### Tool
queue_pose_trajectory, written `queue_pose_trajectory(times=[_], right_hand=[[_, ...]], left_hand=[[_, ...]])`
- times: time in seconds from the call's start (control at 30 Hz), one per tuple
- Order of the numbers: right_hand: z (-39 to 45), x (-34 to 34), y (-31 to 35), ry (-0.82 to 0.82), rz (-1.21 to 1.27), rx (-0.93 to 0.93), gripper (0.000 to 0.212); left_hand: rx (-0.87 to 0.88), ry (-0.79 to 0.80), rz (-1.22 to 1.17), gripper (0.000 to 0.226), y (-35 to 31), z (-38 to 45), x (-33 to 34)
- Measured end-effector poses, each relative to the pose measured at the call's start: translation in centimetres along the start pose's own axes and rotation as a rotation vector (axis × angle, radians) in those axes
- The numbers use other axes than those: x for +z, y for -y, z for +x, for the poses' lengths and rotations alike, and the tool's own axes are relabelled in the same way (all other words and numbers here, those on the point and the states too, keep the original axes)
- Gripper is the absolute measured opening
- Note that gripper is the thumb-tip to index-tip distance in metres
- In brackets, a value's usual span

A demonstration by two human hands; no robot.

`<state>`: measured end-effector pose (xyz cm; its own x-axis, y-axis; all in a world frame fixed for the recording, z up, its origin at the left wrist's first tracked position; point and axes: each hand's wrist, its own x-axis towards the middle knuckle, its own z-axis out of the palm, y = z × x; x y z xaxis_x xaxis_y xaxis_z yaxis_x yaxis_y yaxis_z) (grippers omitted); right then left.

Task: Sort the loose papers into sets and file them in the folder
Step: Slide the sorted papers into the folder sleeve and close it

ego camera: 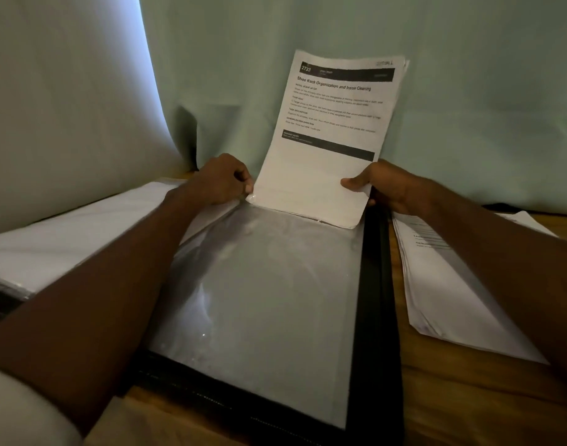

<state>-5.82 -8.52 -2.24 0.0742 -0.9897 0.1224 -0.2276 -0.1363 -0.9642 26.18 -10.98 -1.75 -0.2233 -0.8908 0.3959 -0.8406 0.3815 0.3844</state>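
both forearms reach over the open folder on the table. left hand pinches the clear sleeve mouth open; right hand grips a set of papers, bottom edge just entering. next, i'd say, slide it down squarely. more loose papers wait at right.

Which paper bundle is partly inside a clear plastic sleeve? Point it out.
The white printed set headed "Shoe Rack Organization", gripped by both the left hand and right hand. The white stack at right and the left pile lie flat, unheld.
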Motion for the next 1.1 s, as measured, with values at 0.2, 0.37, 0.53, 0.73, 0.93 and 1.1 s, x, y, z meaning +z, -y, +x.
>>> queue_pose_trajectory(times=[0.2,0.37,0.53,0.73,0.93,1.1], right_hand=[[0.3,0.8,1.0,0.036,0.040,-0.016,0.042],[1.2,1.3,1.7,-0.179,0.172,-0.104,0.054],[1.2,1.5,1.9,-0.176,0.182,-0.081,0.057],[1.2,1.9,1.6,-0.100,0.190,-0.009,0.059],[1.3,1.4,2.7,0.003,0.287,0.117,0.060],[1.2,2.4,3.2,-0.077,0.289,0.134,0.032]], left_hand=[[-0.035,-0.029,-0.029,0.006,-0.2,0.0,0.2],[-0.014,-0.061,-0.055,0.013,-0.3,0.2,0.4],[0.153,-0.058,-0.188,0.027,-3.8,0.1,2.3],[0.165,-0.030,-0.211,0.016,-5.3,0.2,3.8],[0.135,-0.141,-0.248,0.012,-6.6,0.2,4.3],[0.230,-0.195,-0.339,0.016,-8.2,-0.5,4.6]])
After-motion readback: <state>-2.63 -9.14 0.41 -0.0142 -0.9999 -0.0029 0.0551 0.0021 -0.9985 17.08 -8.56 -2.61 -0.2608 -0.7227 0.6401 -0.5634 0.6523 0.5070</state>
